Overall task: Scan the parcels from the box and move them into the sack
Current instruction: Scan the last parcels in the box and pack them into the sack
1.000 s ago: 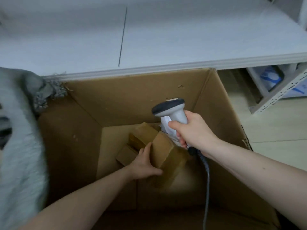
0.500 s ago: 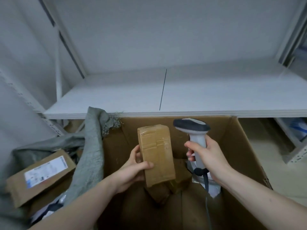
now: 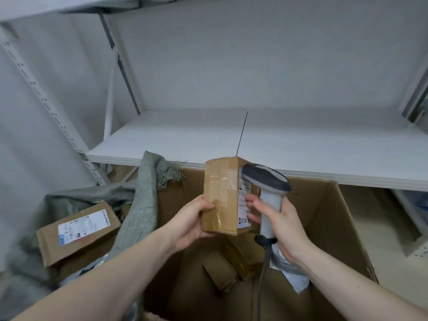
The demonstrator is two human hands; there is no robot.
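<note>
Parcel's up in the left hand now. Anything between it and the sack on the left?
Nothing visible blocks it. The left hand holds the parcel above the box; the sack drapes over the box's left wall, open, with a labelled parcel already inside.

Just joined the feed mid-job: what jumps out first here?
Centre frame, the left hand holds a taped brown parcel upright above the open cardboard box, while the right hand grips a grey barcode scanner close to its labelled side. At left, a labelled parcel lies in the grey woven sack.
</note>
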